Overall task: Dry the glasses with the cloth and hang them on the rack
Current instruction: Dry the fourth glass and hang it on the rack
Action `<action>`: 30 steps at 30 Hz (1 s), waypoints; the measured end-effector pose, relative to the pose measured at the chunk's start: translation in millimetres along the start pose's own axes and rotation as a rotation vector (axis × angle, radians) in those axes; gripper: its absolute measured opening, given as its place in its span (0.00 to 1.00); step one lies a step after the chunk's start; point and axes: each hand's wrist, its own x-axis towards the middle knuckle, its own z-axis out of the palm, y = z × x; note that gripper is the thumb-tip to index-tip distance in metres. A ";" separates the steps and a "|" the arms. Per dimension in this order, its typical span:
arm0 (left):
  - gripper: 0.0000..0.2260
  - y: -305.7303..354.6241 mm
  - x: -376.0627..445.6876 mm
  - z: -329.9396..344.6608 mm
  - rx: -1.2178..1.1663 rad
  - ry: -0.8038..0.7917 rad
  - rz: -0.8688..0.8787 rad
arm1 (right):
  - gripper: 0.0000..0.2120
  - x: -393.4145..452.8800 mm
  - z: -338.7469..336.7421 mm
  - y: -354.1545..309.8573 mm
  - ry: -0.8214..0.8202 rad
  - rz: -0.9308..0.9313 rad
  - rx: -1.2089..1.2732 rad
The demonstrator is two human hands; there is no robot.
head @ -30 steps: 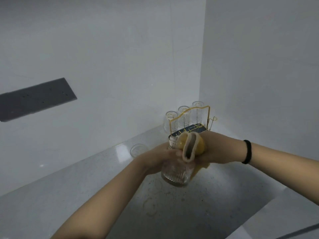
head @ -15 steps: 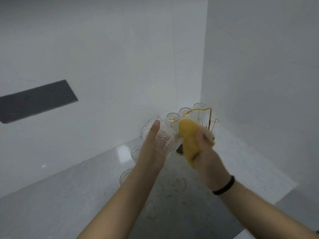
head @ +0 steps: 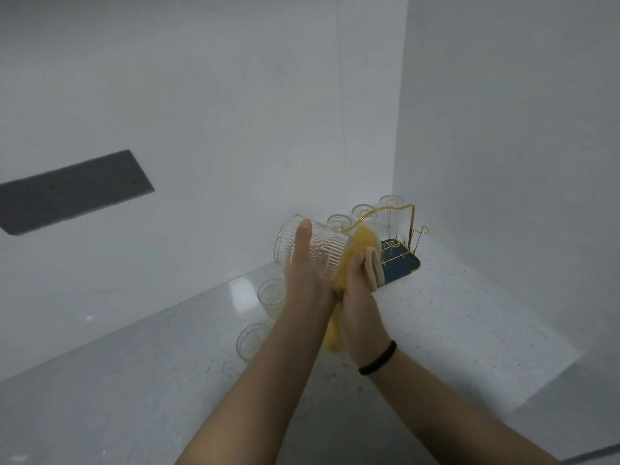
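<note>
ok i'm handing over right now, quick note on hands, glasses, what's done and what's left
Left hand holds a ribbed glass on its side in the air.
Right hand grips the yellow cloth against the glass's end.
Rack in the corner has three glasses hung.
Two glasses stand on the counter.
Left: finish this one, hang it, then those two.

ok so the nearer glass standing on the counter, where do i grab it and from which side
Grip the nearer glass round its ribbed wall, probably from the left: it stands upright, mouth up, and the left hand and its forearm cover its right side.
</note>
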 end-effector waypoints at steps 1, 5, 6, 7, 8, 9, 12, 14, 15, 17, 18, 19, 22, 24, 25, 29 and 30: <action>0.31 -0.1 -1.5 -0.7 -0.017 -0.024 0.020 | 0.37 7.4 -2.7 -4.6 0.010 -0.013 0.024; 0.32 -12.6 -8.3 -5.3 0.037 -0.114 0.076 | 0.29 28.3 -18.3 -14.2 0.004 0.053 0.344; 0.34 -12.7 -10.1 -5.7 0.047 -0.128 0.072 | 0.29 24.2 -19.4 -8.6 0.003 0.053 0.342; 0.34 -11.4 -10.1 -5.7 0.043 -0.117 0.057 | 0.31 17.7 -18.8 -2.5 -0.001 0.058 0.309; 0.33 -7.5 -9.3 -4.5 0.050 -0.099 0.062 | 0.35 12.8 -15.3 -0.4 -0.013 0.057 0.241; 0.30 -4.8 -7.7 -5.9 0.059 -0.100 0.067 | 0.40 8.0 -11.6 0.2 -0.031 0.045 0.170; 0.22 1.3 -4.7 -11.6 0.193 -0.230 0.115 | 0.44 9.5 -13.1 -15.1 -0.017 -0.003 0.062; 0.12 6.1 -5.2 -14.8 0.278 -0.293 0.132 | 0.44 13.4 -18.9 -25.2 -0.006 0.000 0.033; 0.11 7.9 -4.9 -17.9 0.301 -0.316 0.136 | 0.44 14.7 -22.7 -27.1 -0.010 0.013 0.006; 0.15 9.7 -6.9 -22.9 0.351 -0.332 0.135 | 0.43 15.6 -30.0 -28.2 -0.018 0.015 -0.059; 0.20 8.1 -8.8 -24.6 0.377 -0.344 0.133 | 0.41 16.7 -32.1 -29.2 -0.029 -0.003 -0.080; 0.23 6.2 -10.8 -25.9 0.416 -0.357 0.134 | 0.36 18.6 -33.4 -29.7 -0.046 -0.012 -0.082; 0.21 4.5 -16.0 -30.0 0.523 -0.425 0.134 | 0.34 22.1 -34.1 -35.7 -0.098 0.055 -0.049; 0.18 11.6 -16.6 -34.4 0.551 -0.447 0.100 | 0.34 19.1 -36.4 -39.7 -0.162 0.050 -0.057; 0.17 17.9 -15.9 -36.2 0.582 -0.450 0.081 | 0.32 17.8 -37.3 -41.8 -0.197 0.007 -0.094; 0.17 32.6 -14.5 -38.9 0.719 -0.450 -0.001 | 0.31 15.8 -39.7 -50.6 -0.261 -0.138 -0.328; 0.21 33.6 -14.2 -38.1 0.728 -0.447 -0.016 | 0.31 16.6 -38.8 -51.4 -0.263 -0.152 -0.372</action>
